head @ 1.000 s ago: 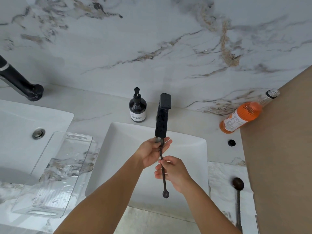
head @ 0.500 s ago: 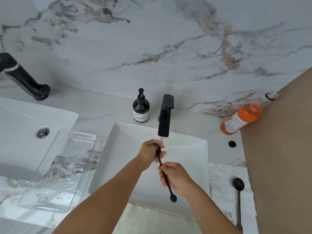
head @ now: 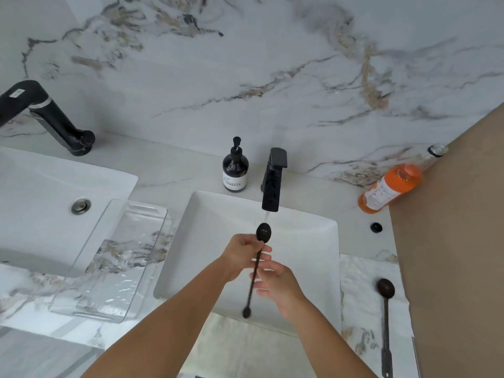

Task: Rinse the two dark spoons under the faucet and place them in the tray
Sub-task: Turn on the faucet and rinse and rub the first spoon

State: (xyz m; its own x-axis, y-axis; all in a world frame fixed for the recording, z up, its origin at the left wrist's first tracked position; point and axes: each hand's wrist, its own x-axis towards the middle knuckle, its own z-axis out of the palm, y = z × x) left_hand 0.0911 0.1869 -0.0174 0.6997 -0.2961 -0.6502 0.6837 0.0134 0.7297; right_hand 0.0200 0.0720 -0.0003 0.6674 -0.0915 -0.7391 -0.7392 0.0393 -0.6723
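A long dark spoon [head: 263,232] is held over the white sink [head: 313,236], its bowl just under the black faucet [head: 272,184], where a thin stream of water falls on it. My left hand [head: 242,255] grips the handle just below the bowl. My right hand [head: 275,279] touches the handle's middle with fingers loosely spread. The spoon's small round end hangs near the sink's front edge. A second dark spoon [head: 385,317] lies on the counter to the right of the sink. The clear tray [head: 109,260] sits to the left of the sink, with nothing in it.
A dark soap pump bottle [head: 235,169] stands left of the faucet. An orange bottle [head: 392,186] leans at the back right against a brown panel [head: 458,241]. A second sink [head: 41,192] with a drain and another black faucet [head: 46,115] lies at far left.
The spoon's bowl has come out of my left hand's grip and now shows under the running water. My right hand has loosened on the handle. The view shifted slightly.
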